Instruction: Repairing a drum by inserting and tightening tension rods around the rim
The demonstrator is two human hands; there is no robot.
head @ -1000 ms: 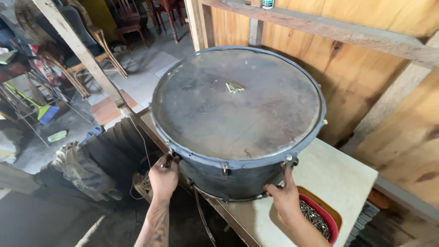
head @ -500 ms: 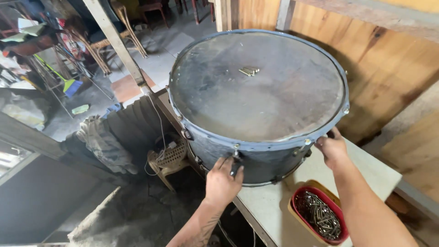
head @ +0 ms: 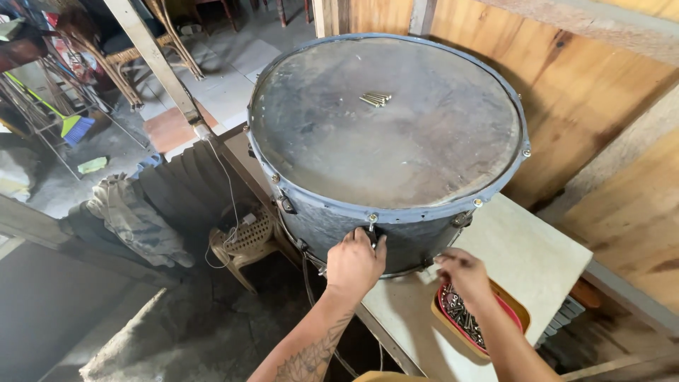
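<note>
**Hands at the near rim of a big drum**

A large round drum with a worn grey skin and a dark blue-grey metal hoop (head: 385, 134) lies flat on a pale desk (head: 527, 258) against a wooden plank wall (head: 601, 85). The left hand (head: 353, 265) is at the drum's near side, its fingers (head: 380, 249) closed around a small dark fitting just under the silver tension bolt (head: 372, 220) at the front of the hoop. The right hand (head: 460, 272) hovers just above a red tray of small metal screws in a tan holder (head: 520, 315), fingers pinched together; whether they hold anything cannot be told.

A few loose silver bolts (head: 375, 98) lie together on the skin toward the far side, so some hardware appears to be out of the hoop. Other bolts sit in place around the rim at the front and right. Judging by this, the rim work looks partly done, with several points around the hoop unattended.
</note>
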